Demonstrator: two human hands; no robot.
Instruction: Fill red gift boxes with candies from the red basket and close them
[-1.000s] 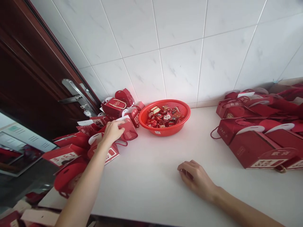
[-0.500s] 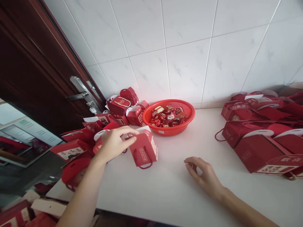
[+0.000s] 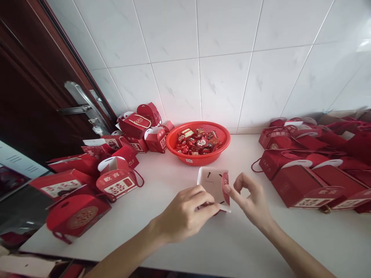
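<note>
A small red gift box [image 3: 213,181] with a pale inside stands open-topped in front of me, its interior facing up. My left hand [image 3: 193,210] is closed on the near left edge of this box. On the other side, my right hand [image 3: 251,199] pinches the box's red right flap between thumb and forefinger. Just behind the box sits a red plastic basket [image 3: 185,157] holding many wrapped candies [image 3: 199,142].
Several red gift boxes [image 3: 120,185] crowd the left side of the white table [image 3: 162,247]. More red boxes [image 3: 301,185] stand in rows on the right. A tiled wall [image 3: 220,85] rises behind, and a dark door with a metal handle [image 3: 78,110] is at left.
My left hand has brought the box from the left to the middle, and its top now opens toward me. My right hand has moved onto the box's flap. The view has shifted slightly right.
</note>
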